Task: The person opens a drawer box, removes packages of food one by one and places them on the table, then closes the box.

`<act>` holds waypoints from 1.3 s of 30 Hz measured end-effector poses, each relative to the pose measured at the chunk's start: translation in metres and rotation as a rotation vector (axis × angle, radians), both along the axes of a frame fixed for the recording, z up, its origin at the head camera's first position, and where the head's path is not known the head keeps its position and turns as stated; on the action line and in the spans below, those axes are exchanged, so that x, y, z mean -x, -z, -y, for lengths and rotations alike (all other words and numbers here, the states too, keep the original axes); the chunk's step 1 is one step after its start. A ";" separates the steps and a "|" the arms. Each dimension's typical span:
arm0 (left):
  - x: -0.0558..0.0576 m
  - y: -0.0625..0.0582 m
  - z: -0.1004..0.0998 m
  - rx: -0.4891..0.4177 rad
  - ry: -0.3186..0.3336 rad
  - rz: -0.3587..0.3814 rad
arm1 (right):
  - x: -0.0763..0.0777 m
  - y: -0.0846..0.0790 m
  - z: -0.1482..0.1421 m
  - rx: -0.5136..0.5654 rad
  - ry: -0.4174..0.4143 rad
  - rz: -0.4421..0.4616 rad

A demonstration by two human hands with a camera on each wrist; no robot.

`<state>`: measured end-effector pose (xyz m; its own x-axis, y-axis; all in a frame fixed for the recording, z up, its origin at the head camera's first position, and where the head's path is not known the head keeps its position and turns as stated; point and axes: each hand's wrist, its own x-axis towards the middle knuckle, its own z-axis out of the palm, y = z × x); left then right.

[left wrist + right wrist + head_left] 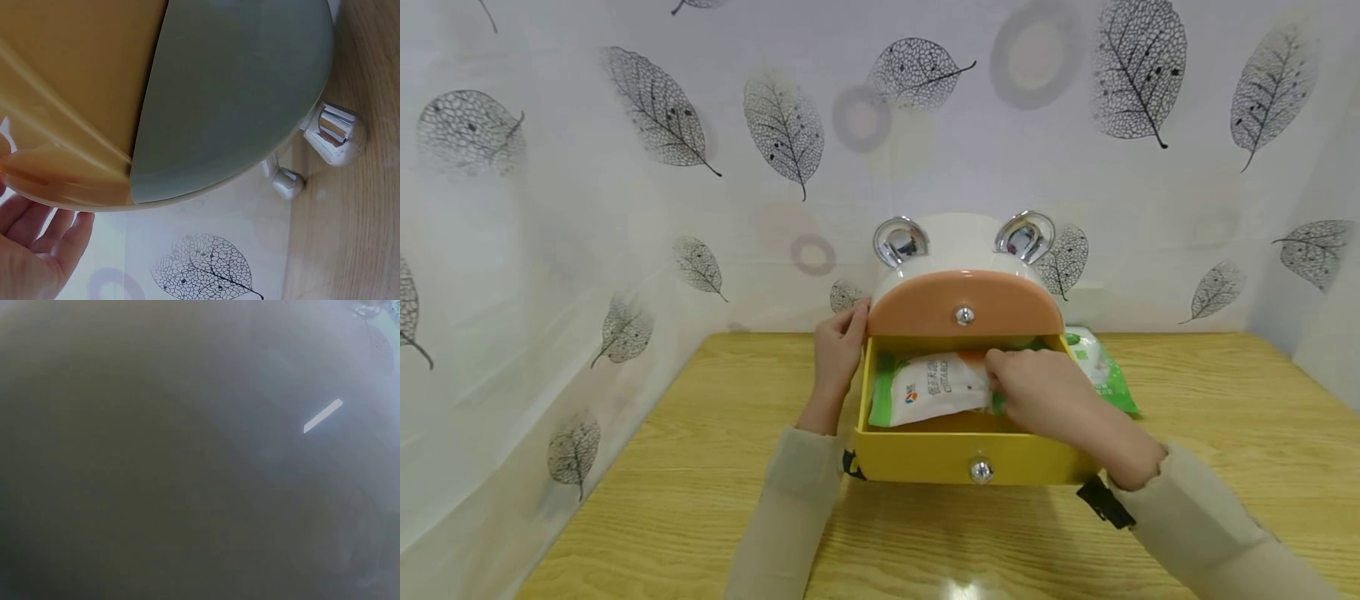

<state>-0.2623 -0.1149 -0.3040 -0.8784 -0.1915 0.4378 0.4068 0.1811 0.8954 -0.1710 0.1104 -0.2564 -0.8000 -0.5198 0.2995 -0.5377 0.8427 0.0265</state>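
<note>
On the table stands a frog-shaped storage box [958,242] with two silver ring-like eyes, an orange upper drawer front [917,308] and a yellow lower drawer [917,458] pulled out. My left hand [838,346] grips the box's left side near the orange front; in the left wrist view its fingers [70,240] lie along the rim. A white-and-green soft packet [936,387] lies in the yellow drawer. My right hand [1048,396] reaches in with curled fingers and pinches the packet's right end; the fingertips are partly hidden. The right wrist view is dark and blurred.
Another green-and-white packet [1101,371] lies on the wooden table [700,483] right of the box. Behind is a wall covering [880,183] printed with leaves. Silver feet [337,134] show under the box.
</note>
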 end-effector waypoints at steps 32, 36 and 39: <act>0.000 0.001 -0.002 -0.022 0.017 0.002 | -0.020 0.003 -0.009 0.470 -0.159 -0.628; 0.000 0.000 -0.001 -0.018 0.023 0.002 | -0.022 0.005 -0.010 0.620 -0.151 -0.657; 0.000 -0.001 0.001 -0.014 0.018 0.006 | -0.025 0.004 -0.011 0.709 -0.114 -0.702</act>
